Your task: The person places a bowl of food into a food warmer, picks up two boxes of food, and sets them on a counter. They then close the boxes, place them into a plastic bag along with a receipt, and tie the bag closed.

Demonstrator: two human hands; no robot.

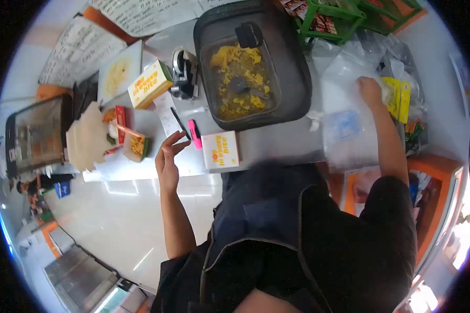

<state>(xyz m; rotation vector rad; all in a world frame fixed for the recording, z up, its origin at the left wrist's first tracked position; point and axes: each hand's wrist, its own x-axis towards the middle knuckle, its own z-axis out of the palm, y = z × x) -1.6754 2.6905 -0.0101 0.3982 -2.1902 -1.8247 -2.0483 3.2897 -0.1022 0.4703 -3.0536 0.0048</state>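
Note:
My left hand [168, 159] is held up over the front edge of the counter, fingers apart and nothing in them. Closest to it are a black pen [177, 119], a pink highlighter [195, 134] and a small white-and-yellow printed box [220, 149]. On the right, my right hand [369, 93] is at a stack of clear plastic bags [344, 99], its fingers bent onto the plastic. They look closed on a bag, though the fingertips are partly hidden. A yellow packet [398, 99] lies beside that wrist.
A dark tray [292, 88] holds a container with yellow food crumbs and a black scoop. Left of it are a tape dispenser [183, 73], another printed box [150, 84], a food-filled carton [137, 146] and a cutting board [121, 70]. Green baskets [331, 23] stand at the back right.

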